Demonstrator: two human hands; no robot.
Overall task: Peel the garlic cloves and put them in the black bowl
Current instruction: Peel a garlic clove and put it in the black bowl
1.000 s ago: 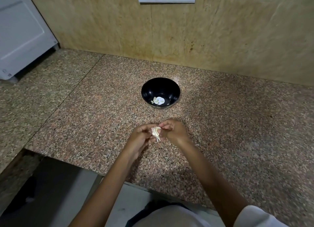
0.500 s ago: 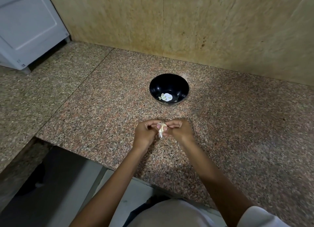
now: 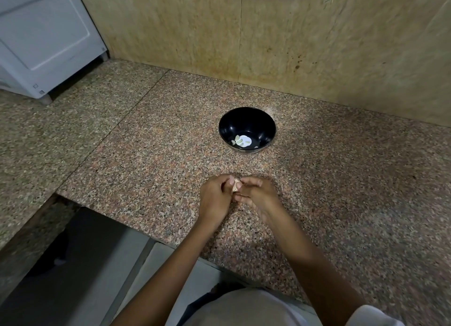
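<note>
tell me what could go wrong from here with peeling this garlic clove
1. The small pale garlic clove is pinched between the fingertips of the left hand and the right hand; it could slip and roll off the near edge of the speckled granite counter.
2. The round black bowl stands well beyond the hands, so the peeled clove might be dropped on the way.

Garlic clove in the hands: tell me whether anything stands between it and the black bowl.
Nothing visible does. The left hand and the right hand both pinch the garlic clove. The black bowl stands straight beyond them, and only a stretch of countertop shows in between.
</note>
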